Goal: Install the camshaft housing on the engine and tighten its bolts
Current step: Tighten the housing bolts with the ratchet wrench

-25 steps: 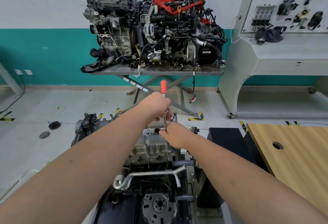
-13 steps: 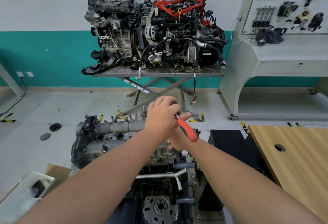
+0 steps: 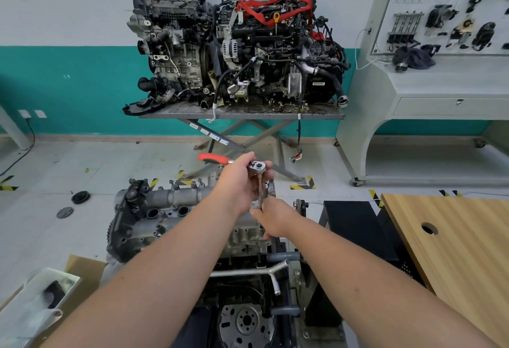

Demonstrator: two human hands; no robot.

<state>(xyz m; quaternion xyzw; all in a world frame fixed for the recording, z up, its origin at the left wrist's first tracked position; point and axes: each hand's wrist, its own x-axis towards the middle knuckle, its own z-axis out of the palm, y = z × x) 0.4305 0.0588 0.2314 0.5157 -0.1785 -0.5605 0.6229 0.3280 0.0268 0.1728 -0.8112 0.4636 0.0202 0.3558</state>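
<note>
The grey camshaft housing [image 3: 165, 204] lies on top of the engine [image 3: 242, 240] in front of me, with several bolts standing along its far edge. My left hand [image 3: 239, 179] grips a ratchet wrench [image 3: 257, 166] at its head; the red handle [image 3: 213, 158] points left. A steel extension bar [image 3: 260, 193] runs straight down from the ratchet head. My right hand [image 3: 271, 217] pinches the lower end of that bar above the housing's right end. The socket and the bolt under it are hidden by my right hand.
Two more engines [image 3: 234, 50] sit on a scissor lift table [image 3: 239, 113] at the wall. A wooden table [image 3: 451, 251] with a round hole stands at right, a grey training console [image 3: 429, 86] behind it. A cardboard box [image 3: 41, 298] lies at lower left. Two black caps [image 3: 80, 198] lie on the floor.
The ratchet's red handle has swung from upright, then down toward me at right, round to pointing left. My left hand moved with it; my right hand stayed on the extension bar.
</note>
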